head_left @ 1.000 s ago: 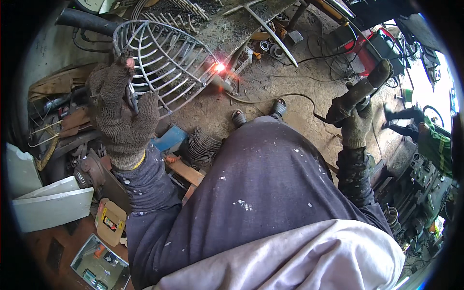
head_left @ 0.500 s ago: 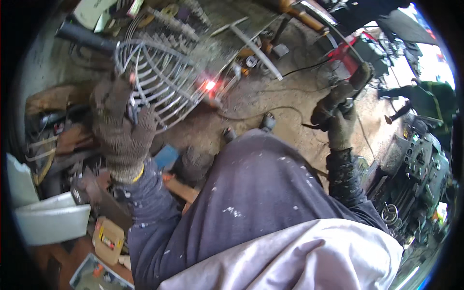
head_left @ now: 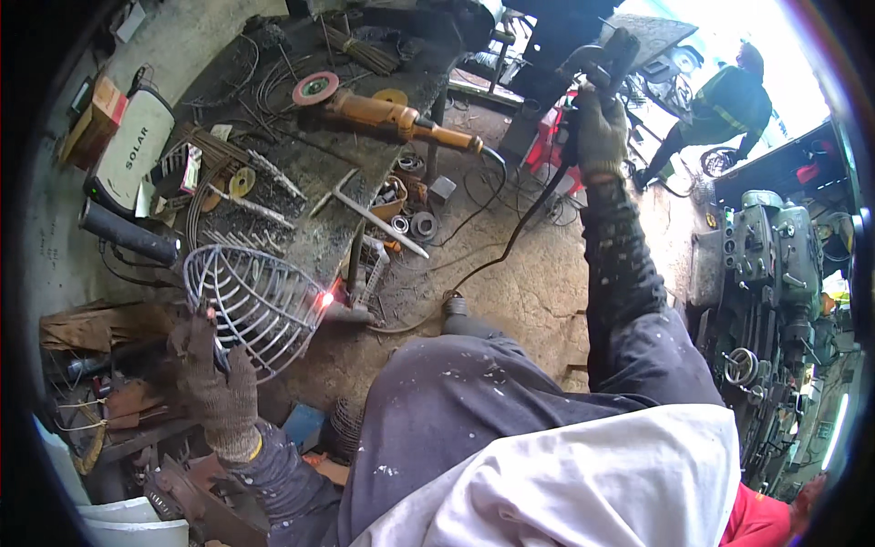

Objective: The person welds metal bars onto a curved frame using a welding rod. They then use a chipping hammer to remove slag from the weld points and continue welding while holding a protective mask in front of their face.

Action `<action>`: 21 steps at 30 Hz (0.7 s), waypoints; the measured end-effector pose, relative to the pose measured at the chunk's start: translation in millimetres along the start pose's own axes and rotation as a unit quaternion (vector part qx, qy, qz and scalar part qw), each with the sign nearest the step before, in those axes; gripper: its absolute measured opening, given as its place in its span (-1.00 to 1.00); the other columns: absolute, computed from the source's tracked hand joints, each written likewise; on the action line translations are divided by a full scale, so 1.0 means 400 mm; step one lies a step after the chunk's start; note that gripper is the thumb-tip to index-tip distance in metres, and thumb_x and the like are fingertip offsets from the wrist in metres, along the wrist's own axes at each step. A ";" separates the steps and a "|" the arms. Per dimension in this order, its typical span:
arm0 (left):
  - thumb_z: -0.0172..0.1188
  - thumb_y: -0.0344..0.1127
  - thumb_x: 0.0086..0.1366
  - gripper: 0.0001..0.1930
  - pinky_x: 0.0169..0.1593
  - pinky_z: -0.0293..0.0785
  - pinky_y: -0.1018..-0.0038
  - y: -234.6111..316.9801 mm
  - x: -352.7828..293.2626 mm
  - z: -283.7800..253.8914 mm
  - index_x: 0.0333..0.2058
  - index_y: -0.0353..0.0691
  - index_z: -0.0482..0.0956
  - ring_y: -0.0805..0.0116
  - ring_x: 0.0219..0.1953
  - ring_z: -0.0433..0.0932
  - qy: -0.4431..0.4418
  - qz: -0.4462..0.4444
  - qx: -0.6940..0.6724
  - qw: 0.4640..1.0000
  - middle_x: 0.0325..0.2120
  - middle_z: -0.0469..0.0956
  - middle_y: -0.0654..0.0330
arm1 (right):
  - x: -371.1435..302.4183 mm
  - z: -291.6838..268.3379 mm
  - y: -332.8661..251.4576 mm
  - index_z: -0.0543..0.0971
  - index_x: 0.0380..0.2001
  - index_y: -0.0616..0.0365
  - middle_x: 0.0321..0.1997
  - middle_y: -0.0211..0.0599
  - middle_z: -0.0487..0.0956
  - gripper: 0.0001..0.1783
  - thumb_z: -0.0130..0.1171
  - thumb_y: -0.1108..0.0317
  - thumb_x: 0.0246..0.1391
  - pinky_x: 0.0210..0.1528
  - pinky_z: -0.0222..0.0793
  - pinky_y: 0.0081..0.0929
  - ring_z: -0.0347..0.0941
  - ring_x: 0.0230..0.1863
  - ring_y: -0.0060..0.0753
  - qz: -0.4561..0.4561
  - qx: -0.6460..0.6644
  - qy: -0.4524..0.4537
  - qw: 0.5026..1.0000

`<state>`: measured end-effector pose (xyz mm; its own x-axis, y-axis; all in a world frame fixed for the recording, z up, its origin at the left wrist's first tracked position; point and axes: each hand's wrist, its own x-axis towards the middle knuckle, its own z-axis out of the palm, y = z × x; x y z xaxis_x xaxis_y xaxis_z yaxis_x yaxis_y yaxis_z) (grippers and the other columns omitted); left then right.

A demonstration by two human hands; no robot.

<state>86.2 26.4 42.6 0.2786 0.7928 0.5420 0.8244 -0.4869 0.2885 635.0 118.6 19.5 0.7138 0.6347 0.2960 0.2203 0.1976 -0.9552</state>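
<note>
My left hand [head_left: 219,392], in a brown knit glove, grips the lower left edge of a ribbed basket-like frame of bent metal rods [head_left: 264,305]. Its thumb and fingers straddle the edge. At the right end of the frame a spot [head_left: 328,298] glows red-orange. My right hand [head_left: 602,123], also gloved, is raised far forward and right, well away from the frame. It is closed round a dark electrode holder [head_left: 588,68], from which a black cable [head_left: 519,246] hangs to the floor. The glove partly hides the holder.
An orange angle grinder [head_left: 392,117] lies on the dark workbench [head_left: 301,155], among rods and discs. A T-shaped metal bar [head_left: 383,221] juts over the bench edge. Green machinery [head_left: 775,251] stands at right. One person [head_left: 729,105] bends far right; a red sleeve [head_left: 756,520] shows lower right.
My view has lifted, bringing in more of the bench and the grinder. My right arm has stretched forward with the electrode holder. The glow has shrunk; my left hand stays at the frame.
</note>
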 end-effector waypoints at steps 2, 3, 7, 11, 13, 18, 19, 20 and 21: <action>0.19 -0.32 0.23 -0.47 0.17 0.37 0.17 0.005 0.009 0.013 0.21 -0.16 0.46 -0.09 0.13 0.47 -0.003 -0.022 -0.046 0.999 0.13 0.43 -0.10 | 0.119 0.015 0.021 0.50 0.07 0.19 -0.22 -0.37 0.63 -0.54 0.24 0.13 0.22 -0.25 0.46 -0.59 0.52 -0.30 -0.62 -0.021 -0.067 0.046 0.996; 0.13 -0.41 0.22 -0.45 0.22 0.35 0.19 -0.004 0.003 0.010 0.23 -0.17 0.44 -0.04 0.17 0.45 -0.001 -0.017 0.019 1.000 0.15 0.42 -0.09 | 0.181 0.041 0.041 0.50 0.08 0.20 -0.20 -0.34 0.63 -0.47 0.28 0.08 0.18 -0.24 0.47 -0.54 0.53 -0.30 -0.59 -0.035 -0.134 0.083 0.987; 0.11 -0.45 0.25 -0.47 0.31 0.23 0.26 -0.011 -0.007 0.037 0.23 -0.32 0.40 0.12 0.23 0.40 -0.007 -0.184 -0.096 0.978 0.20 0.40 -0.03 | 0.416 0.105 0.152 0.51 0.01 0.31 -0.20 -0.04 0.64 -0.38 0.11 -0.06 0.17 0.03 0.42 -0.25 0.58 -0.04 -0.08 -0.063 -0.027 0.087 0.994; 0.16 -0.27 0.29 -0.40 0.38 0.11 0.29 0.039 0.019 0.003 0.28 -0.38 0.33 0.06 0.30 0.32 -0.016 -0.287 -0.016 0.958 0.27 0.35 -0.11 | 0.529 0.253 0.225 0.50 0.08 0.27 -0.03 0.08 0.63 -0.36 0.21 0.04 0.02 0.10 0.44 -0.29 0.57 0.04 0.03 -0.010 -0.142 0.129 0.981; 0.15 -0.29 0.29 -0.40 0.36 0.16 0.28 0.084 0.040 0.003 0.27 -0.38 0.33 0.05 0.28 0.36 -0.042 -0.316 0.044 0.947 0.26 0.37 -0.11 | 0.581 0.318 0.282 0.49 0.08 0.28 -0.03 0.09 0.64 -0.35 0.27 0.11 -0.06 0.12 0.46 -0.30 0.59 0.03 0.06 -0.035 -0.197 0.173 0.964; 0.11 -0.42 0.27 -0.49 0.21 0.38 0.34 0.146 0.078 0.018 0.22 -0.34 0.42 0.12 0.11 0.53 -0.004 -0.432 0.014 0.902 0.12 0.52 -0.01 | 0.670 0.395 0.444 0.60 -0.05 0.22 -0.08 0.07 0.66 -0.42 0.29 0.04 -0.08 0.10 0.44 -0.26 0.59 0.04 0.00 -0.077 -0.265 0.050 0.960; 0.10 -0.45 0.27 -0.50 0.22 0.36 0.35 0.138 0.073 0.010 0.21 -0.34 0.44 0.15 0.12 0.52 -0.021 -0.393 0.046 0.918 0.12 0.52 0.00 | 0.669 0.406 0.461 0.60 -0.05 0.22 -0.08 0.07 0.66 -0.41 0.29 0.02 -0.08 0.11 0.44 -0.26 0.59 0.04 -0.01 -0.073 -0.290 0.028 0.954; 0.08 -0.48 0.27 -0.51 0.23 0.35 0.35 0.099 0.075 0.033 0.20 -0.33 0.45 0.19 0.14 0.51 -0.036 -0.341 0.063 0.937 0.11 0.53 0.01 | 0.684 0.377 0.466 0.60 -0.05 0.22 -0.08 0.07 0.66 -0.40 0.30 0.01 -0.09 0.11 0.44 -0.26 0.59 0.04 -0.01 -0.073 -0.316 0.027 0.946; 0.07 -0.50 0.26 -0.52 0.24 0.34 0.35 0.086 0.078 0.026 0.19 -0.32 0.45 0.20 0.15 0.51 -0.068 -0.287 0.113 0.949 0.12 0.53 0.01 | 0.691 0.391 0.472 0.61 -0.05 0.22 -0.08 0.07 0.66 -0.39 0.30 -0.01 -0.09 0.11 0.43 -0.26 0.59 0.04 -0.01 -0.071 -0.329 0.012 0.942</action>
<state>128.4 38.3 61.2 -0.1999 0.9509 0.2363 0.9400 0.1181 0.3201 770.0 448.2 -78.6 0.6587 0.6186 0.4283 0.6732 -0.2304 -0.7026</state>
